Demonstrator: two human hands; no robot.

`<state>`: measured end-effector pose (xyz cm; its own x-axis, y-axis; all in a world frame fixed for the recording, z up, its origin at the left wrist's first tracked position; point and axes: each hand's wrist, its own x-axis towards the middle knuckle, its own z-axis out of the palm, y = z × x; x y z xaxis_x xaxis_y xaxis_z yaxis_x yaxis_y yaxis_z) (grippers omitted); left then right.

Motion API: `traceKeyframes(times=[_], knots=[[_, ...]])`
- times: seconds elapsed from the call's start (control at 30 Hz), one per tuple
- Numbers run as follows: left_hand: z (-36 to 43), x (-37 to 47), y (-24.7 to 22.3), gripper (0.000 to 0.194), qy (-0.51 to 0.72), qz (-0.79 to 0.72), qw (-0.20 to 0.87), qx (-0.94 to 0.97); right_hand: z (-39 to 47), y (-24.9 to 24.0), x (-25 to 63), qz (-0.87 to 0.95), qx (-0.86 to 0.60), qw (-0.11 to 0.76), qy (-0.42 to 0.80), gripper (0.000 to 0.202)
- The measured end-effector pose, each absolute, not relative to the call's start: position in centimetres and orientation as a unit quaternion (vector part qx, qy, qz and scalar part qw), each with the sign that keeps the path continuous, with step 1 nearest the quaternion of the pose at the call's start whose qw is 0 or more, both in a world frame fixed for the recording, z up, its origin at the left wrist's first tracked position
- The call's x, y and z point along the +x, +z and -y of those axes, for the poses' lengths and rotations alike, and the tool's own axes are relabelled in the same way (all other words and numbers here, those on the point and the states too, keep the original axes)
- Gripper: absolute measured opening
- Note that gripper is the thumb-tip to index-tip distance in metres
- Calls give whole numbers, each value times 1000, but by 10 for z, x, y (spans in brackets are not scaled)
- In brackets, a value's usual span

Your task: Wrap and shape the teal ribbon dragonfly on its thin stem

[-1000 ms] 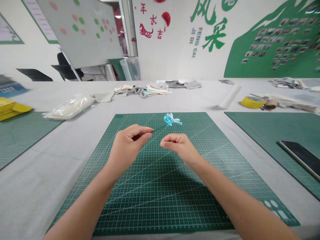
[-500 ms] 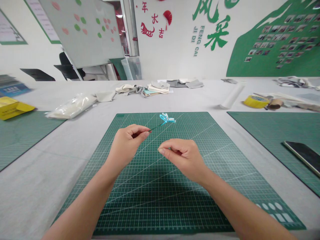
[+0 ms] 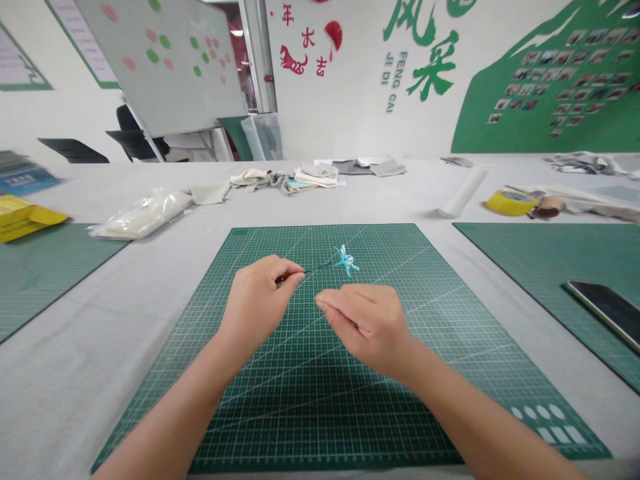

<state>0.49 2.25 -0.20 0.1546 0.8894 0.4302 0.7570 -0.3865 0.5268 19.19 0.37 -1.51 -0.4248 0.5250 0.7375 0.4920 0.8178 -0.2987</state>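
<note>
My left hand [image 3: 263, 293] pinches a thin dark stem or cord between thumb and index finger. At its far end is a light-blue bow-like ornament [image 3: 346, 260] with white or shiny parts, held up over the green cutting mat [image 3: 280, 427]. My right hand [image 3: 367, 323] is closed, thumb pressed to index finger, just below and right of the left fingertips. A tiny dark and reddish spot shows in the fold of the right hand, but what it holds, if anything, is too small to make out. The two hands are apart.
A phone [image 3: 607, 310] lies on another mat at right. Yellow tape [image 3: 511, 202] and a white roll [image 3: 463, 193] stand behind it. A clear plastic packet [image 3: 145, 215], fabric scraps [image 3: 313, 177] and a yellow package [image 3: 30, 217] are farther back and left.
The blue ornament has swung down and to the right and turned, showing a different side. My left hand has shifted slightly downward; the right fingers have closed in more.
</note>
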Motion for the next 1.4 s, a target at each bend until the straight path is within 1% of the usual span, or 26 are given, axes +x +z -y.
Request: traceKeyframes(times=[0.1, 0.2, 0.33, 0.5, 0.7, 0.87, 1.07, 1.27, 1.4], knots=[[-21, 6, -3, 18, 304, -541, 27, 784, -4, -16, 193, 849, -306, 421, -91, 23], [-19, 6, -4, 21, 263, -532, -26, 805, -4, -15, 193, 846, -314, 408, -138, 24], [-18, 5, -4, 23, 231, -499, -67, 833, -5, -14, 196, 836, -338, 414, -127, 25], [-19, 4, -2, 22, 190, -454, -57, 868, -14, -14, 202, 819, -381, 428, -36, 24], [-18, 5, 1, 25, 179, -428, -18, 886, -26, -16, 210, 786, -417, 453, 55, 21], [-18, 4, 5, 25, 160, -403, 30, 901, -31, -16, 210, 773, -417, 461, 124, 17], [-18, 3, 9, 21, 202, -380, 120, 895, -38, -19, 213, 751, -424, 467, 196, 18], [-17, 3, 13, 19, 243, -374, 232, 864, -49, -21, 217, 704, -432, 458, 330, 15], [-15, 3, 15, 16, 269, -375, 274, 844, -54, -27, 214, 656, -411, 458, 437, 15]])
